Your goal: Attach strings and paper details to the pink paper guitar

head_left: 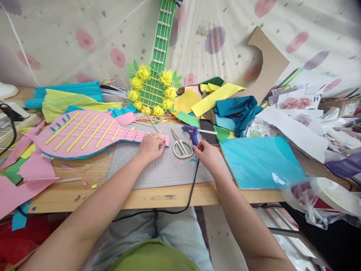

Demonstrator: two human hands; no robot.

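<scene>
A pink paper lute (pixel 80 133) with yellow strips and thin strings lies flat on the left, its neck pointing right. My left hand (pixel 152 147) is closed round the end of that neck. Just right of it, white-handled scissors (pixel 182 147) rest on the grey cutting mat (pixel 158 177). Beyond them is a blue glue gun (pixel 193 133), a white glue stick poking out of its back. My right hand (pixel 207 152) pinches the lower end of its handle, where the black cord (pixel 193 184) leaves it.
A green paper guitar (pixel 153 81) with yellow flowers leans at the back. A phone (pixel 208 131) lies behind my right hand, near a blue wrapped sheet (pixel 262 162). Paper scraps (pixel 36 165) crowd the left; a tape roll (pixel 335 195) sits at the right edge.
</scene>
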